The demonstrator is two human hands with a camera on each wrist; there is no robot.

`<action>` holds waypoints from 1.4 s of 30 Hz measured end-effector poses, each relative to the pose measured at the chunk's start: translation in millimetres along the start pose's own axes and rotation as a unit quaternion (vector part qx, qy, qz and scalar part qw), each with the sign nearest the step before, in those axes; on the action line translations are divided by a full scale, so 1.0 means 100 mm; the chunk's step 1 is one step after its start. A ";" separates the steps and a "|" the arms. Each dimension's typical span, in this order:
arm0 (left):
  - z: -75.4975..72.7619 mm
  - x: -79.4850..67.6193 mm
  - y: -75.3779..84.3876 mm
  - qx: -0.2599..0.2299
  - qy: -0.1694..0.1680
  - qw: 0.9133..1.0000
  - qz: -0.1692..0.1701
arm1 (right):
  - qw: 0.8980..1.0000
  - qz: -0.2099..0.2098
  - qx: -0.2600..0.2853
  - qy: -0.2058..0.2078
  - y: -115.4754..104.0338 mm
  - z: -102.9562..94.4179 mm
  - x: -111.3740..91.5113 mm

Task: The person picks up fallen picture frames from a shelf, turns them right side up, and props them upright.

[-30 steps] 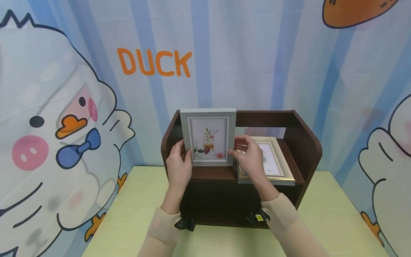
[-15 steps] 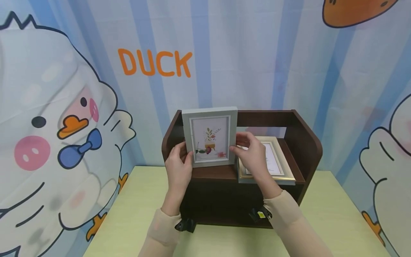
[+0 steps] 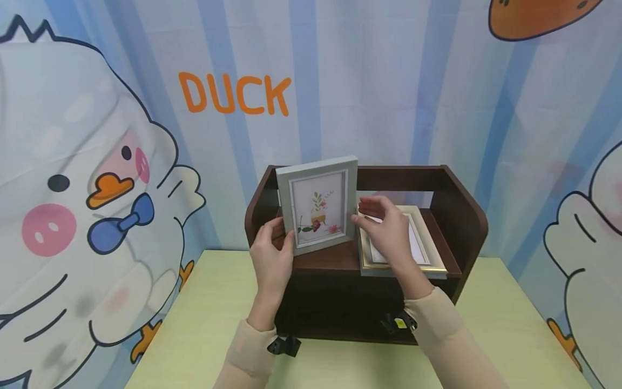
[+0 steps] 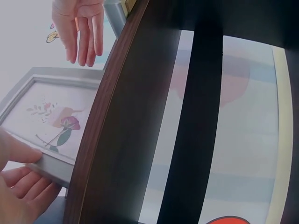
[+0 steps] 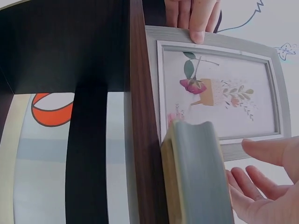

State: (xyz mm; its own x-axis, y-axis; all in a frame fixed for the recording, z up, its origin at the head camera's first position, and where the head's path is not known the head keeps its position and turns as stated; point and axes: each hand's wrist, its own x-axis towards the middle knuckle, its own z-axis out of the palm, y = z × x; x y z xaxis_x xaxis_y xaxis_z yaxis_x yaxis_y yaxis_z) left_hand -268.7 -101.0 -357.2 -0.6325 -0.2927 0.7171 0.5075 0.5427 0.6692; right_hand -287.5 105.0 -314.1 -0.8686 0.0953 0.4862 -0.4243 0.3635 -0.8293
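A pale grey picture frame [image 3: 318, 246] with a flower-and-pot print stands upright on the upper shelf's left half, its right side turned back. My left hand [image 3: 272, 256] pinches its left edge, thumb on the front and fingers behind, as the left wrist view also shows. Beside the opposite edge is my right hand [image 3: 386, 232], its fingers loosely extended and the thumb tip right at the border. In the right wrist view that hand [image 5: 266, 186] has a gap between its thumb and fingers, near the frame's edge [image 5: 233, 151].
A cream-and-gold picture frame [image 3: 423, 237] lies flat on the shelf's right half, partly covered by my right hand. The dark brown two-tier shelf [image 3: 461, 216] has raised side panels and a back rail. It stands on a pale yellow-green table [image 3: 495, 302] before a printed curtain [image 3: 369, 81].
The grey picture frame has turned from facing straight forward to an angle, its right side swinging back. My right hand has moved slightly right, its fingers coming off the frame's edge.
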 end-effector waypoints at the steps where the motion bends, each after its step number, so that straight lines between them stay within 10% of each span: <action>1: 0.00 -0.01 0.00 -0.002 0.003 1.000 0.000 | 1.000 -0.003 0.004 0.000 0.00 -0.01 0.00; 42: 0.17 -0.16 0.11 -0.079 0.056 0.994 0.048 | 0.996 -0.089 -0.007 0.028 -0.24 -0.12 0.12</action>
State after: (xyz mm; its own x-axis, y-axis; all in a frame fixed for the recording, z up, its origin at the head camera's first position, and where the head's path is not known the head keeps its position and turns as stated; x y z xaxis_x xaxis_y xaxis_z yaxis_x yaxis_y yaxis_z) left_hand -263.3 -76.9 -365.1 -0.5124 -0.3362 0.7902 0.6539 0.4438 0.6128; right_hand -285.2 108.8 -285.2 -0.7644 0.0797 0.6398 -0.5661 0.3920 -0.7252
